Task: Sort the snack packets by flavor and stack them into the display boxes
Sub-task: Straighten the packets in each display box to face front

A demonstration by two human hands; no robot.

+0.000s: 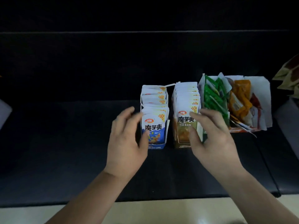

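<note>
Both forearms reach forward from the near edge over a dark table. Left hand curls round the left side of the blue box, its thumb across the front blue packet. Right hand grips the near right corner of the brown box, its thumb on the front brown packet. Three boxes stand side by side. The wide box at the right holds green packets, orange packets and a red packet. The rows overlap too much to count.

Slim gap beside blue box
</note>
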